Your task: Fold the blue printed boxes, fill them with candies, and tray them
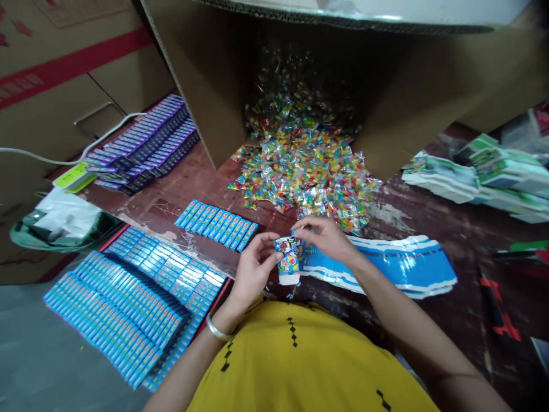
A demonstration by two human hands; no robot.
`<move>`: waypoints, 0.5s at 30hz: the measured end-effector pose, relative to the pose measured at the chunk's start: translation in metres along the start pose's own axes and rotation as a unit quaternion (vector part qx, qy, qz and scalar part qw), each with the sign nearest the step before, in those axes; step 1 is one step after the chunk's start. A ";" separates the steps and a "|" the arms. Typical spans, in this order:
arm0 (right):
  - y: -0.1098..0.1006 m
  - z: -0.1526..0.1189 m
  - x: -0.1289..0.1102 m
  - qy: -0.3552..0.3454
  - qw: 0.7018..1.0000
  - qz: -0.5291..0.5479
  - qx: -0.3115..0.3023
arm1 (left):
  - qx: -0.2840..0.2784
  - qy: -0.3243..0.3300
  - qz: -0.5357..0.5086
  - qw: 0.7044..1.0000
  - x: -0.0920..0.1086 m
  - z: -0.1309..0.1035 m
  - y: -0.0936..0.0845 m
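My left hand grips a small printed blue candy box by its left side, thumb across the front. A white flap hangs from the box's lower end. At its upper edge, the fingers of my right hand pinch together on the box top; whether anything else is between them is hidden. Just right of the box, a fanned row of flat blue cartons lies on the table. Beyond my hands, a heap of clear packets of colourful candy spills from a large cardboard box.
A short row of filled blue boxes lies left of my hands. Many more fill a tray at lower left. Purple boxes are stacked behind. At right are green-white cartons and a red-black cutter.
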State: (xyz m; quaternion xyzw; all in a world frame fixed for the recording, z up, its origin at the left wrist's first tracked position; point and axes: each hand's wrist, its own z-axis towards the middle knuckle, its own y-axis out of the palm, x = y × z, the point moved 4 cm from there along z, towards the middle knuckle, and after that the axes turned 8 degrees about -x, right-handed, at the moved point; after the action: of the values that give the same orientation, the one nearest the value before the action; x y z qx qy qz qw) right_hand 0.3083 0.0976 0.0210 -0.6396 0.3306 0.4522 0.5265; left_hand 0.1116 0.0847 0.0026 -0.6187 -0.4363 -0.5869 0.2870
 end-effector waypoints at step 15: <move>-0.043 0.071 0.040 0.151 0.908 -0.369 0.131 | 0.004 -0.052 -0.021 0.998 0.001 0.003 0.003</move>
State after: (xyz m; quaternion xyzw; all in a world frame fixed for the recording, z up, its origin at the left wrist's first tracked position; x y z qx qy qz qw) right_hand 0.3452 0.1782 -0.0026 -0.7016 0.2033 0.0762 0.6787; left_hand 0.1157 0.0857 0.0038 -0.6378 -0.4665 -0.5578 0.2540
